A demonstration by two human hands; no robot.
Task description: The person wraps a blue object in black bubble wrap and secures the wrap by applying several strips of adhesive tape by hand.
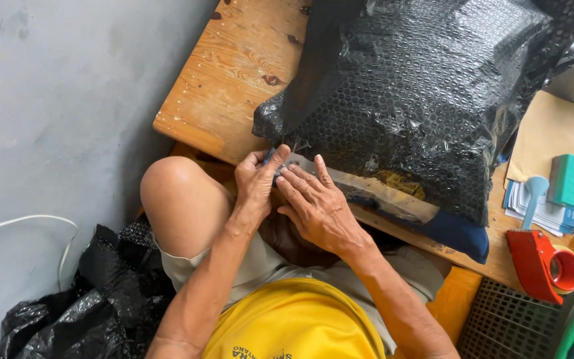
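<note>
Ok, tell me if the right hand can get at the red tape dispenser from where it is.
Probably yes: the right hand rests on the tape strip, and nothing blocks the way to the red tape dispenser.

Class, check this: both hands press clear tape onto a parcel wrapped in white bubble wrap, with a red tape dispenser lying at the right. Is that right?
Not quite. The head view shows the parcel wrapped in black bubble wrap, not white. The rest stands: left hand and right hand press the clear tape, red tape dispenser at the right.

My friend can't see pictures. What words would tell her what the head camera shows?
Two bare hands, the left hand and right hand, press a strip of clear tape onto a big parcel wrapped in black bubble wrap on a wooden table. A red tape dispenser lies to the right.
</note>
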